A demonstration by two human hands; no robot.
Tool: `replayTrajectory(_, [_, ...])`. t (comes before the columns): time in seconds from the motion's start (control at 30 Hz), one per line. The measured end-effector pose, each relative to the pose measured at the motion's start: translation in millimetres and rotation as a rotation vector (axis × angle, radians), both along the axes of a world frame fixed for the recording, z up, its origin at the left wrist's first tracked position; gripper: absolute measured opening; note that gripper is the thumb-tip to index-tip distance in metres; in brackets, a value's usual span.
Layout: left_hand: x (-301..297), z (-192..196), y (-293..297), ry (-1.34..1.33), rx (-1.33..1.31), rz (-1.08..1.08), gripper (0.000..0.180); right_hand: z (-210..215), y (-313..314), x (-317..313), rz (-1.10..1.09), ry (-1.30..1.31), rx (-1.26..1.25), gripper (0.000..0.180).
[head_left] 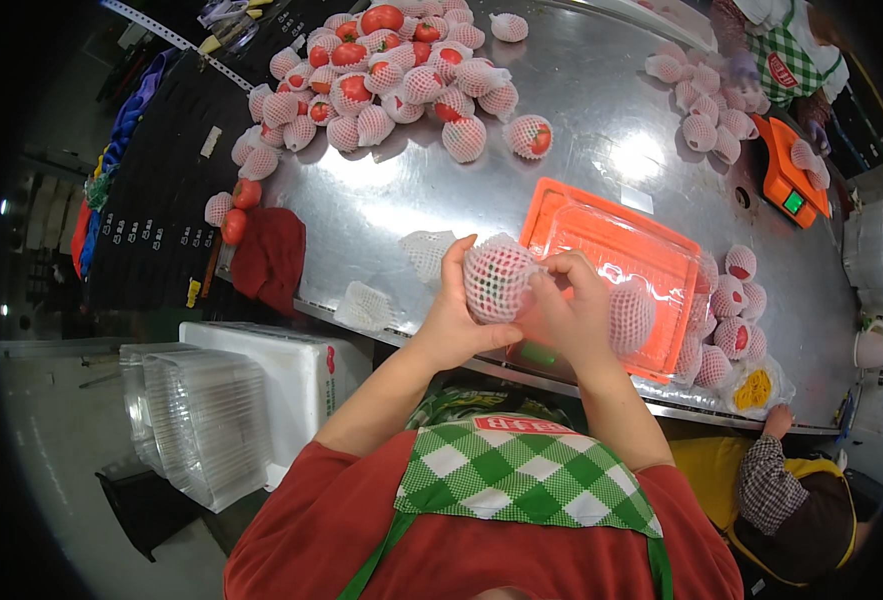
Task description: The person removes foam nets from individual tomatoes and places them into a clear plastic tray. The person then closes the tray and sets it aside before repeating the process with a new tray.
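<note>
A tomato in a white foam net sleeve (499, 282) rests in my left hand (449, 318), whose fingers and thumb curl around it. My right hand (578, 315) pinches the edge of the same sleeve from the right. Just beyond my right hand, a clear plastic box (601, 238) sits on an orange tray (539, 207). Another sleeved tomato (631, 318) lies in the box, beside my right wrist. Left of my hands, two loose foam sleeves (427, 252) lie on the metal table (361, 225).
Sleeved and bare tomatoes (391, 80) are heaped at the far left; more (731, 315) lie at right. A dark red cloth (269, 258), stacked clear boxes (201, 420) and a white foam box (296, 385) stand left. Other people (796, 500) are at right, near an orange scale (789, 175).
</note>
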State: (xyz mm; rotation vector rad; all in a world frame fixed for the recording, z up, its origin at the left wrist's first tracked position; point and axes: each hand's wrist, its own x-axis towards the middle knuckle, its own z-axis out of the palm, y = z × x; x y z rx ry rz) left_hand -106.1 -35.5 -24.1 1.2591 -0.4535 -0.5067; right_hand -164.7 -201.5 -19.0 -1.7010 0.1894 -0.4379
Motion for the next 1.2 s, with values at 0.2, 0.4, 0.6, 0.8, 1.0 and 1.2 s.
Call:
replayTrajectory(0.2, [8,11,9,-0.137,0.239,-0.221,0.092,2,1,3,-0.105,-0.015,-0.058,0.017])
replayTrajectory(0.4, [8,10,20,-0.002,0.165,-0.482,0.099,2,-7,3,0.051,0.160,0.187,0.018])
replayTrajectory(0.6, [2,7,18,0.472,-0.226,-0.620,0.108,-9,-8,9,0.083,0.192,0.307,0.017])
replayTrajectory(0.8, [1,3,0,1.068,-0.661,-0.265,0.085,-13,5,4,0.069,0.234,0.998,0.014])
replayTrajectory(1.0, [3,8,-3,1.121,-0.685,-0.234,0.087,0,3,-2,0.173,0.271,0.994,0.015])
replayTrajectory(1.2, [6,7,7,0.736,-0.397,-0.159,0.078,-21,-6,-2,0.131,0.272,1.136,0.010])
